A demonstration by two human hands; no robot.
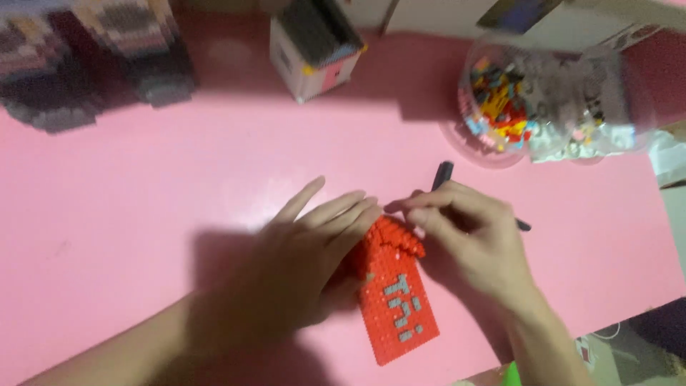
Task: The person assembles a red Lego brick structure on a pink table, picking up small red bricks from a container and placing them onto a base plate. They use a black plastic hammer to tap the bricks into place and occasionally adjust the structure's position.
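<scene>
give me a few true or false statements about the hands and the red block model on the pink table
1. The red block model lies on a pink table. True.
2. The left hand is raised well clear of the model. False: it rests against the model's left side.
3. The right hand is at the model's top end. True.
4. The clear container of small coloured pieces sits between the hands. False: it stands at the table's far right.

Red brick model [395,300] with grey stud markings lies flat on pink counter [143,186]. Left hand [300,264] rests against its left edge, fingers spread. Right hand [468,239] pinches the model's top end, black pen [444,174] underneath. Clear tub [500,100] of mixed bricks behind; small block house [314,50] at the counter's far edge.
</scene>
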